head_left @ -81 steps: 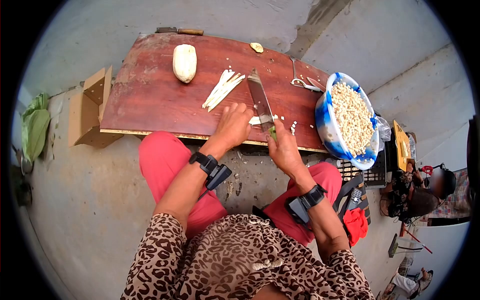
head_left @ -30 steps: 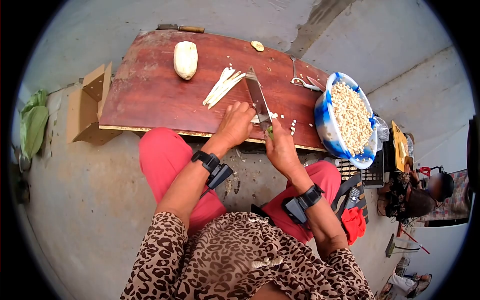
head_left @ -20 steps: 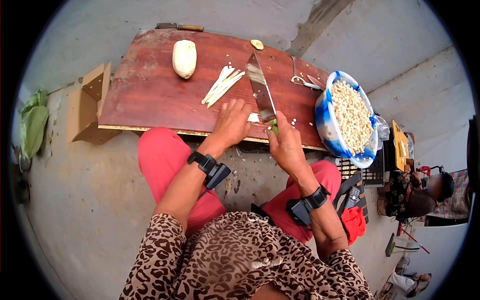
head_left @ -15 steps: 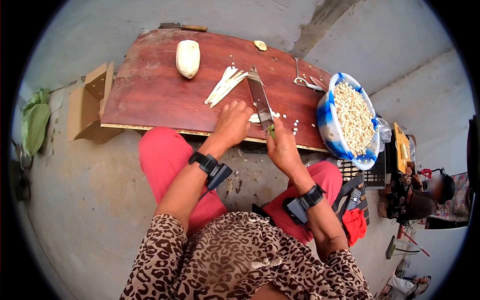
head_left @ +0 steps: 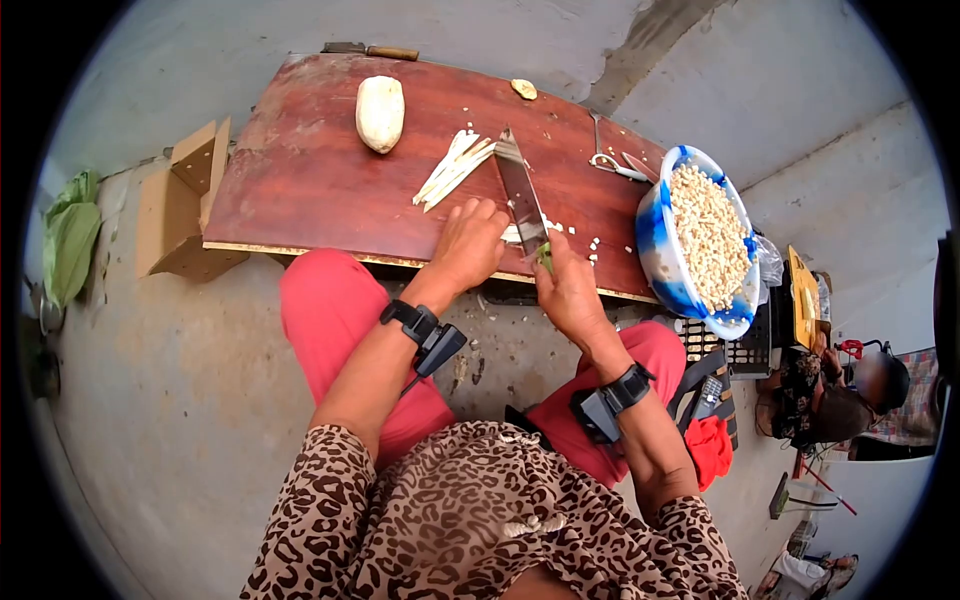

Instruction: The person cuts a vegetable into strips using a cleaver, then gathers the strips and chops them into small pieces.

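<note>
My right hand [head_left: 571,290] is closed on the green handle of a large knife [head_left: 521,190], its blade pointing away from me over the red-brown table [head_left: 300,150]. My left hand [head_left: 467,243] lies with bent fingers on white strips left of the blade; their ends [head_left: 511,234] show between hand and knife. Small white cubes [head_left: 594,246] are scattered right of the blade. Beyond my left hand lies a pile of pale strips [head_left: 455,170]. A peeled whitish vegetable [head_left: 380,114] rests at the back left of the table.
A blue-and-white basin [head_left: 655,235] full of pale cubes stands at the right. A peeler [head_left: 615,167] and a peel piece [head_left: 523,89] lie toward the back. Another knife [head_left: 370,51] is at the far edge. A cardboard box [head_left: 170,215] stands left; a person [head_left: 820,405] sits far right.
The view has shifted slightly. Both hands and the knife keep nearly the same places on the table.
</note>
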`<state>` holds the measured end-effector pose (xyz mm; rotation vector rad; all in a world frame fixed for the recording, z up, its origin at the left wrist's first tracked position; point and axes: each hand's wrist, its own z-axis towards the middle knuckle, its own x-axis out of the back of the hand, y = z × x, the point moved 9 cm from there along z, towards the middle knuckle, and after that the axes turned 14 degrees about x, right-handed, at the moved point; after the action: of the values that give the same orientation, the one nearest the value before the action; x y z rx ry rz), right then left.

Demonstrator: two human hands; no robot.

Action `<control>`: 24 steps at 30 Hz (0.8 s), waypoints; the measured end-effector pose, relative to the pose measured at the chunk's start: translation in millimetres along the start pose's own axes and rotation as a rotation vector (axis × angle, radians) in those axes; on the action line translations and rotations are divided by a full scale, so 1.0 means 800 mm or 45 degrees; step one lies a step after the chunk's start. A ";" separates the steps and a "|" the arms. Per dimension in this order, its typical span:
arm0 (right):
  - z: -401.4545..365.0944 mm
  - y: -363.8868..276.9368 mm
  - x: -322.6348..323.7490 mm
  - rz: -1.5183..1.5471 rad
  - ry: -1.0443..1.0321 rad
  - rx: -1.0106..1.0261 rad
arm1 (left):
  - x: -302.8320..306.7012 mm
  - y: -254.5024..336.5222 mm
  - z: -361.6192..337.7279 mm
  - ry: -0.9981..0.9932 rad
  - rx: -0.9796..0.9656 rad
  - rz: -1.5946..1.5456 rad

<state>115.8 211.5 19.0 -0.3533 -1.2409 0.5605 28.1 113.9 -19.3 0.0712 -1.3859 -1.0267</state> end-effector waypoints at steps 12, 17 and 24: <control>-0.002 -0.008 -0.006 -0.032 0.062 0.088 | 0.001 0.001 0.001 -0.026 0.005 0.021; 0.006 -0.029 0.024 -0.007 0.193 0.149 | 0.013 0.000 -0.004 0.047 0.041 -0.001; -0.003 -0.015 -0.004 -0.031 0.075 0.070 | 0.015 -0.005 -0.003 0.015 0.085 0.003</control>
<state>119.9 199.8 22.4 -0.3061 -1.1695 0.5589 26.1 102.6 -12.9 0.1248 -1.4089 -0.9765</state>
